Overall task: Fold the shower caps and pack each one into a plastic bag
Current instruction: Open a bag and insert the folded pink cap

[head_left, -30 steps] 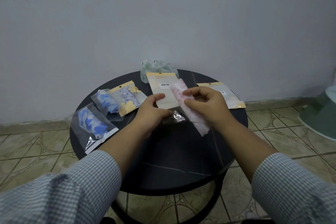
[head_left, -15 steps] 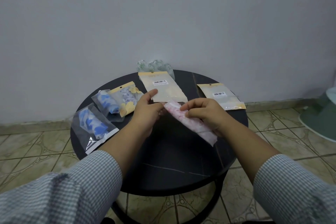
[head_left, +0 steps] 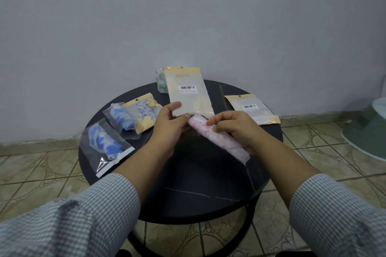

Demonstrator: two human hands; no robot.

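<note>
Over the round black table (head_left: 198,190) my right hand (head_left: 234,129) grips a pink-and-white shower cap (head_left: 221,142) folded into a long strip. The strip's upper end points at the mouth of a yellow-topped plastic bag (head_left: 189,92). My left hand (head_left: 169,125) pinches that bag at its lower edge and holds it upright, tilted away from me. Whether the cap's tip is inside the bag's mouth I cannot tell.
At the table's left lie two clear bags with blue caps (head_left: 104,144) (head_left: 122,118) and a yellow-patterned bag (head_left: 146,115) holding a cap. Another yellow-topped bag (head_left: 252,108) lies at the right. A green-patterned cap (head_left: 160,79) sits at the back. A green basin (head_left: 369,129) stands on the tiled floor.
My left hand has lifted the yellow-topped bag off the table and stood it up. My right hand has turned the folded pink cap so its end meets the bag's lower edge.
</note>
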